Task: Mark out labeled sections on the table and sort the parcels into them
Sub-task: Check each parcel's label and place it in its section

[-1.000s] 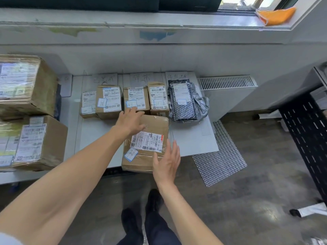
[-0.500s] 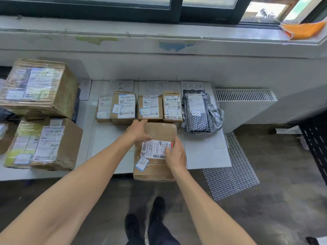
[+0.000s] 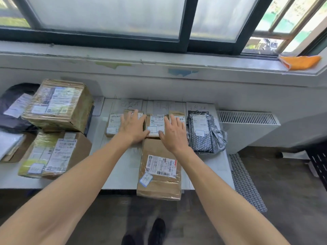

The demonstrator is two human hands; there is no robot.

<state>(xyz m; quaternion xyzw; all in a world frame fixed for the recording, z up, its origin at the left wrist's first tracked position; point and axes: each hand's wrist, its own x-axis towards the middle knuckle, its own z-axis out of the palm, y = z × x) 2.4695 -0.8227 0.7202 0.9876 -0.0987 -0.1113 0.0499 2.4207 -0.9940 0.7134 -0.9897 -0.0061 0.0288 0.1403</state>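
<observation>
Evidently both the left hand (image 3: 133, 127) and right hand (image 3: 174, 134) lay flat, fingers spread and gripping nothing, on the far small boxes (image 3: 156, 125); squaring them gently under their labels seemed wisest.

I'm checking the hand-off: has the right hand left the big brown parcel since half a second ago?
Yes. The right hand has gone from the big brown parcel toward the wall, and now lies flat over the small boxes below the handwritten labels.

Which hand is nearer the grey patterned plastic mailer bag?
Right. The right hand lies just beside the grey patterned plastic mailer bag; the left hand is farther left.
</observation>
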